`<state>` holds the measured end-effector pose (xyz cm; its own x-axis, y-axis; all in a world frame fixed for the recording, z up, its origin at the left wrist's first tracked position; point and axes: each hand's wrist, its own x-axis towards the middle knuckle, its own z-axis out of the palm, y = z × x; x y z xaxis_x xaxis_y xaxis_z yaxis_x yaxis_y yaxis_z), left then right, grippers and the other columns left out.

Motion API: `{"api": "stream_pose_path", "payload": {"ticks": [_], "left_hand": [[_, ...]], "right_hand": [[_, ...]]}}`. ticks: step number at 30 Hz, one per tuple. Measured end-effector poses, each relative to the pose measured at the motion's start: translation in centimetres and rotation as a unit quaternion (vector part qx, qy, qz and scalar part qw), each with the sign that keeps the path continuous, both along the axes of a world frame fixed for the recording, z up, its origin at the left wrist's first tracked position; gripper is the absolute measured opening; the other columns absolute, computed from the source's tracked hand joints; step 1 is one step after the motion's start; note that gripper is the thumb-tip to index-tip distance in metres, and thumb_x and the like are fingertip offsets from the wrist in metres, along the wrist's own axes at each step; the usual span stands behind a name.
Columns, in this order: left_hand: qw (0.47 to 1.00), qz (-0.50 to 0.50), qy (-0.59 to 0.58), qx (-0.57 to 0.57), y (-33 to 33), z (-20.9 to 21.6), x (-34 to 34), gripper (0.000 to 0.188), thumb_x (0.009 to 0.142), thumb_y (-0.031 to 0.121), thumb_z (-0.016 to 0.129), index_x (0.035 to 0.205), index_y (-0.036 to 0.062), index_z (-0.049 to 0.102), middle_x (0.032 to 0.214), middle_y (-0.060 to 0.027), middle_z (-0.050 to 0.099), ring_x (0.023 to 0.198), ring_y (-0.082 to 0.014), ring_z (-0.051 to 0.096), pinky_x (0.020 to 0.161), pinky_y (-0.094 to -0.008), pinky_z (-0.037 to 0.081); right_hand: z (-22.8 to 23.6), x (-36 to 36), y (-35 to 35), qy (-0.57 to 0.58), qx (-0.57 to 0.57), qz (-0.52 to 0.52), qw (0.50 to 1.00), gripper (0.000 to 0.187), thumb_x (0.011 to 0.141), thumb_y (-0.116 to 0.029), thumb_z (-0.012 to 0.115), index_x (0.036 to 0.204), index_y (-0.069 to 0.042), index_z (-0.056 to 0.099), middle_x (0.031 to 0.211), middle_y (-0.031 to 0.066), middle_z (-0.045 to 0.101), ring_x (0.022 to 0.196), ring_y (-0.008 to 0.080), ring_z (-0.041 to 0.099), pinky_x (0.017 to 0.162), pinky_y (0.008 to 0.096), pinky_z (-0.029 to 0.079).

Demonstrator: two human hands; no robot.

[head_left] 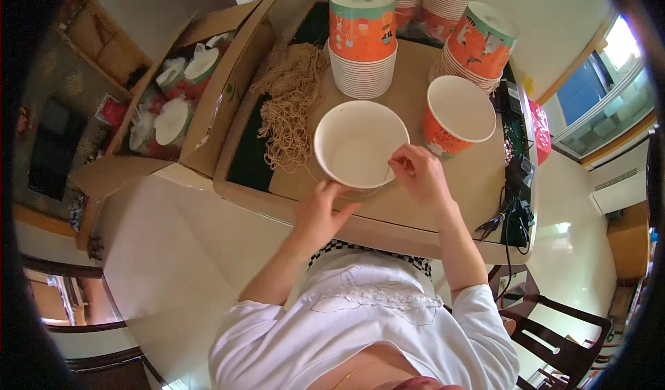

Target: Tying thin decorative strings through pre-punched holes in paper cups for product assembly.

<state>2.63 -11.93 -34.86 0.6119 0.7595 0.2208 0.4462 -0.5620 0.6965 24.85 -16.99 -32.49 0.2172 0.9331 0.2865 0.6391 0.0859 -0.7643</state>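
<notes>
Brown table [485,253] up close, with pale floor [180,244] down at eight o'clock. In the middle of the table, one big white paper tub [357,140], mouth up. Two hands apart, both near this tub: left hand [318,213] at seven o'clock, thumb and fingers spread; right hand [419,170] by the rim at four o'clock, fingers curled in, cannot tell if clamped on anything. At ten o'clock, messy tan string [291,106] and, farther out, an open box [226,89]. At twelve, a tall orange-and-green stack of tubs [363,38]. At two, another open tub [460,109].
</notes>
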Motion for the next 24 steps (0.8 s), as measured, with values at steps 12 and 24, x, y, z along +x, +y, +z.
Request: {"api": "stream_pose_path", "payload": {"ticks": [12,24], "left_hand": [[0.99,0.09,-0.104,0.019,0.4,-3.6,5.4,0.03,0.084,0.018,0.069,0.1,0.0012,0.051,0.097,-0.0107,0.061,0.092,-0.021,0.06,0.079,-0.0347,0.048],[0.977,0.017,-0.154,-0.146,-0.2,-2.0,6.3,0.024,0.087,0.01,0.065,0.098,0.0018,0.046,0.091,-0.0067,0.059,0.09,-0.0139,0.058,0.074,-0.0272,0.048]], "right_hand": [[0.0,-3.5,-0.9,-0.021,0.001,-0.099,0.995,0.008,0.083,-0.011,0.064,0.085,-0.005,0.058,0.075,0.0108,0.063,0.064,0.0231,0.062,0.057,0.0336,0.049],[-0.6,-1.2,-1.2,0.029,-0.017,-0.123,0.992,0.006,0.084,-0.012,0.061,0.085,-0.006,0.057,0.073,0.0114,0.062,0.067,0.0276,0.063,0.059,0.0375,0.048]]}}
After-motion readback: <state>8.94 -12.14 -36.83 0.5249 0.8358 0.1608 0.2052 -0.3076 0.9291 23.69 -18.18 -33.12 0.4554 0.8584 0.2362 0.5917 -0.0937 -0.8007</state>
